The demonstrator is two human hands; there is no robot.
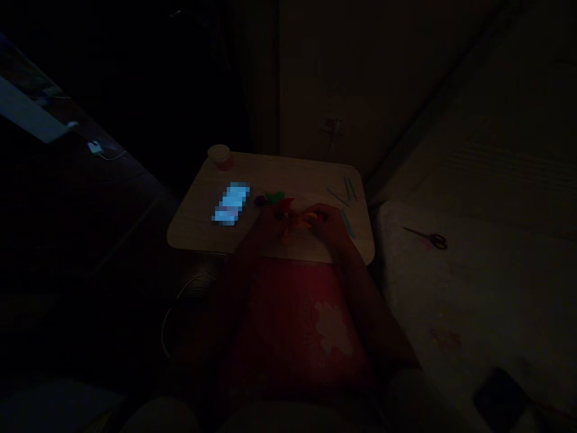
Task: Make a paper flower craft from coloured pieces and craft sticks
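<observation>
Dim light hides most detail. My left hand (274, 224) and my right hand (329, 224) are close together over the front half of a small pale table (207, 240). Bent fingers of the right hand close on a small orange piece (311, 215), its material unclear. The left hand's fingers are drawn together beside it; what they hold cannot be made out. Just beyond the left hand lie a red piece (287, 204), a green lump (275, 196) and a dark purple lump (260, 200). A flat blue-green strip (348, 224) lies beside my right hand.
On the table are a lit phone-like screen (231, 203), a lidded tub (220, 157) at the back left corner and several thin sticks (350, 189) at the back right. Scissors (430, 238) lie on a pale surface to the right. A white cable (166, 322) hangs at left.
</observation>
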